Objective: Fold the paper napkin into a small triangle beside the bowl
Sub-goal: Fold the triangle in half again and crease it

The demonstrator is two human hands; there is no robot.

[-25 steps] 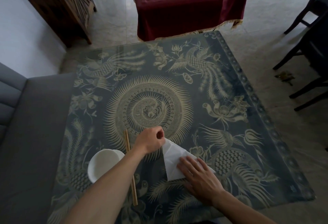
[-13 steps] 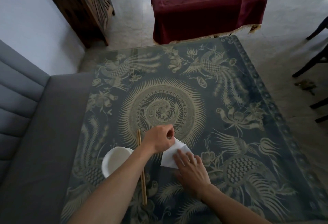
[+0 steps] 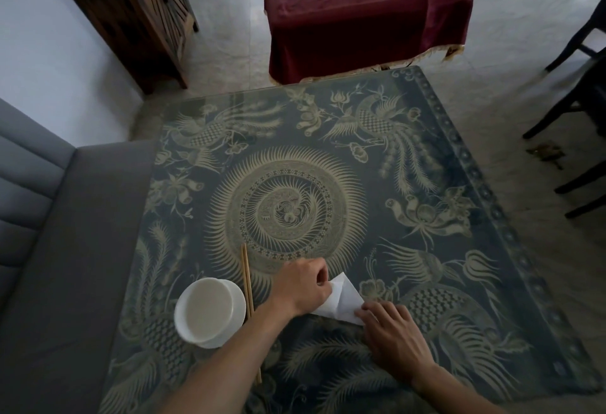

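A white paper napkin (image 3: 344,300), folded to a pointed shape, lies on the patterned table to the right of the white bowl (image 3: 210,312). My left hand (image 3: 303,287) is curled over the napkin's left side, pinching its edge. The fingertips of my right hand (image 3: 393,338) press down on the napkin's lower right corner. Part of the napkin is hidden under both hands. A pair of wooden chopsticks (image 3: 246,282) lies between the bowl and the napkin, partly under my left forearm.
The table (image 3: 426,167) bears a dark cloth with gold bird patterns under glass. A grey sofa (image 3: 65,233) runs along its left side. Beyond stand a table with a red cover (image 3: 360,13), a wooden cabinet (image 3: 137,13) and dark chairs (image 3: 583,92) at right.
The napkin now shows a smaller, tighter shape than a second ago. My right hand has slid from covering its lower half to its right corner. The camera view has shifted left and nearer.
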